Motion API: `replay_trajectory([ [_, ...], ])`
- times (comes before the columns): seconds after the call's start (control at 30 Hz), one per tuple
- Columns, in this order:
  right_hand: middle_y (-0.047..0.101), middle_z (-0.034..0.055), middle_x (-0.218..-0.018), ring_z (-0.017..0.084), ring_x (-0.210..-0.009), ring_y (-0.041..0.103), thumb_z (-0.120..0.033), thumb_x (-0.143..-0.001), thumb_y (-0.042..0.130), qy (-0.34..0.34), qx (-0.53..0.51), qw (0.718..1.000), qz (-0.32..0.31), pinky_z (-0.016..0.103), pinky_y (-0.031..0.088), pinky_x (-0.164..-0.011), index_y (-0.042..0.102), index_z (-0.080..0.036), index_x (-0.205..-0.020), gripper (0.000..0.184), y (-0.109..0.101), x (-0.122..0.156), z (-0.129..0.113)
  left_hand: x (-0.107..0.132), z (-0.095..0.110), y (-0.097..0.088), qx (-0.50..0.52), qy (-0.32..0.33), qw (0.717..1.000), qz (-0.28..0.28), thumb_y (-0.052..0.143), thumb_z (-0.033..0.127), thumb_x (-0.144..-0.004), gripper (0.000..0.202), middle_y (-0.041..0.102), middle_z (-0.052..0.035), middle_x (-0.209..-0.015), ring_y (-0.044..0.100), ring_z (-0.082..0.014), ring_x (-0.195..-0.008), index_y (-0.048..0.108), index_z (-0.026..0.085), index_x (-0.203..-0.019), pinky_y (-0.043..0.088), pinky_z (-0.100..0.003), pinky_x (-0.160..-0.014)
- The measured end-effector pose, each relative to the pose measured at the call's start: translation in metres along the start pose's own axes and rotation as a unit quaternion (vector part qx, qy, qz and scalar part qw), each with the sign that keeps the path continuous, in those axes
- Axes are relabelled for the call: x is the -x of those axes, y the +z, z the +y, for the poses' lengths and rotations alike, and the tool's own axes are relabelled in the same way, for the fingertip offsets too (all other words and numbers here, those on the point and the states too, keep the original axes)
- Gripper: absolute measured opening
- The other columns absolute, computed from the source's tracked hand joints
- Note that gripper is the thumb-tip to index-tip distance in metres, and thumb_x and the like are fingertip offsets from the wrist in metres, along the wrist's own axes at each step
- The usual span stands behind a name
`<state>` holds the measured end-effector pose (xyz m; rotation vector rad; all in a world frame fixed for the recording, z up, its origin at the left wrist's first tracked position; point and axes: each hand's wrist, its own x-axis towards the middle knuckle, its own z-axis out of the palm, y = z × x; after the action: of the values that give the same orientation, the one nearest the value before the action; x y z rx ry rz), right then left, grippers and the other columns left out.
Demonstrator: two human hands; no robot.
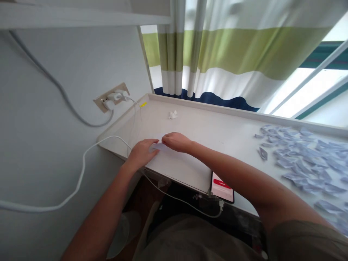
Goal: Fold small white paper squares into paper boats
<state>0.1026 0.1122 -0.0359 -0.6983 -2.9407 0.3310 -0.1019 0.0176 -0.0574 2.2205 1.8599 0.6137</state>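
Observation:
A small white sheet of paper (161,146) lies between my two hands over the white desk (187,168). My left hand (143,152) pinches its left end, thumb and fingers closed on it. At the other end, my right hand (175,141) grips the paper with curled fingers. Part of the sheet is covered by the fingers, so its full shape cannot be told. Off to the right, many folded paper pieces (307,159) are spread in a heap, with one greyer folded piece (262,153) at its near left side.
A phone or tablet (221,188) with a lit screen lies under my right forearm at the desk's front edge, a white cable (187,206) plugged in. Crumpled white bits (173,115) sit toward the back. Chargers fill a wall socket (111,97); a striped curtain (217,50) hangs behind.

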Motion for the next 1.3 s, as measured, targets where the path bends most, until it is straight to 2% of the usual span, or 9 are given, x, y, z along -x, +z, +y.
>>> replay_trajectory([
  [0.13, 0.081, 0.0110, -0.109, 0.022, -0.100, 0.073, -0.015, -0.101, 0.071, 0.025, -0.132, 0.990, 0.051, 0.030, 0.046, -0.083, 0.081, -0.017, -0.102, 0.010, -0.009, 0.001, 0.011, -0.011, 0.012, -0.001, 0.068, -0.029, 0.997, 0.014, 0.057, 0.049, -0.099, 0.048, 0.077, -0.0135, -0.134, 0.071, -0.0324, -0.122, 0.076, 0.018, -0.130, 0.054, -0.045, -0.108],
  [0.33, 0.081, 0.0083, -0.100, 0.021, -0.096, 0.073, -0.015, -0.097, 0.075, 0.058, -0.227, 0.955, 0.184, 0.033, 0.049, -0.088, 0.080, -0.016, -0.093, 0.006, -0.036, 0.029, 0.029, -0.033, 0.034, -0.006, 0.103, -0.059, 0.989, 0.086, 0.064, 0.053, -0.091, 0.044, 0.084, -0.0099, -0.109, 0.075, -0.0293, -0.091, 0.083, 0.019, -0.112, 0.058, -0.040, -0.088],
  [0.53, 0.079, 0.0059, -0.097, 0.020, -0.093, 0.073, -0.028, -0.096, 0.075, 0.112, -0.341, 0.855, 0.374, 0.036, 0.058, -0.090, 0.072, -0.018, -0.098, 0.011, -0.064, 0.108, 0.061, -0.086, 0.102, 0.019, 0.292, -0.030, 0.949, 0.116, 0.078, 0.053, -0.084, 0.039, 0.083, -0.0071, -0.093, 0.076, -0.0284, -0.088, 0.084, 0.018, -0.100, 0.057, -0.038, -0.084],
  [0.63, 0.079, 0.0057, -0.091, 0.021, -0.087, 0.074, -0.040, -0.089, 0.081, 0.170, -0.445, 0.786, 0.394, 0.036, 0.061, -0.081, 0.071, -0.017, -0.111, 0.033, -0.061, 0.155, 0.084, -0.118, 0.156, 0.048, 0.494, -0.013, 0.868, 0.048, 0.088, 0.060, -0.074, 0.056, 0.082, -0.0086, -0.090, 0.076, -0.0268, -0.085, 0.082, 0.014, -0.104, 0.060, -0.039, -0.084],
  [0.7, 0.076, 0.0045, -0.082, 0.020, -0.078, 0.071, -0.050, -0.087, 0.080, 0.200, -0.464, 0.761, 0.407, 0.035, 0.060, -0.073, 0.073, -0.016, -0.091, 0.035, -0.055, 0.184, 0.097, -0.135, 0.188, 0.069, 0.568, -0.010, 0.822, -0.028, 0.093, 0.060, -0.069, 0.062, 0.081, -0.0078, -0.085, 0.074, -0.0237, -0.078, 0.082, 0.012, -0.106, 0.062, -0.039, -0.081],
  [0.8, 0.075, 0.0036, -0.080, 0.018, -0.072, 0.068, -0.055, -0.082, 0.084, 0.235, -0.482, 0.709, 0.458, 0.033, 0.059, -0.068, 0.074, -0.017, -0.086, 0.039, -0.042, 0.220, 0.109, -0.153, 0.220, 0.095, 0.595, -0.006, 0.796, -0.112, 0.094, 0.062, -0.066, 0.064, 0.079, -0.0073, -0.080, 0.072, -0.0217, -0.071, 0.082, 0.012, -0.105, 0.061, -0.033, -0.062],
  [0.93, 0.076, 0.0033, -0.078, 0.017, -0.070, 0.069, -0.056, -0.074, 0.090, 0.259, -0.524, 0.652, 0.483, 0.033, 0.060, -0.068, 0.076, -0.017, -0.086, 0.043, -0.023, 0.245, 0.111, -0.159, 0.227, 0.121, 0.594, -0.002, 0.792, -0.139, 0.092, 0.062, -0.068, 0.053, 0.074, -0.0051, -0.071, 0.061, -0.0136, -0.058, 0.081, 0.012, -0.083, 0.053, -0.025, -0.047],
  [1.1, 0.077, 0.0010, -0.077, 0.015, -0.070, 0.068, -0.052, -0.074, 0.090, 0.266, -0.573, 0.611, 0.476, 0.033, 0.060, -0.071, 0.080, -0.020, -0.093, 0.039, -0.002, 0.250, 0.107, -0.147, 0.218, 0.134, 0.629, -0.037, 0.760, -0.159, 0.093, 0.051, -0.069, 0.055, 0.076, -0.0027, -0.073, 0.067, -0.0166, -0.064, 0.080, 0.015, -0.108, 0.061, -0.030, -0.055],
  [1.3, 0.078, 0.0016, -0.085, 0.016, -0.078, 0.065, -0.032, -0.081, 0.075, 0.293, -0.540, 0.641, 0.461, 0.032, 0.056, -0.075, 0.086, -0.023, -0.090, 0.016, 0.002, 0.253, 0.098, -0.147, 0.213, 0.126, 0.644, -0.030, 0.739, -0.195, 0.082, 0.046, -0.079, 0.039, 0.075, -0.0056, -0.081, 0.069, -0.0179, -0.071, 0.082, 0.013, -0.099, 0.061, -0.031, -0.059],
])
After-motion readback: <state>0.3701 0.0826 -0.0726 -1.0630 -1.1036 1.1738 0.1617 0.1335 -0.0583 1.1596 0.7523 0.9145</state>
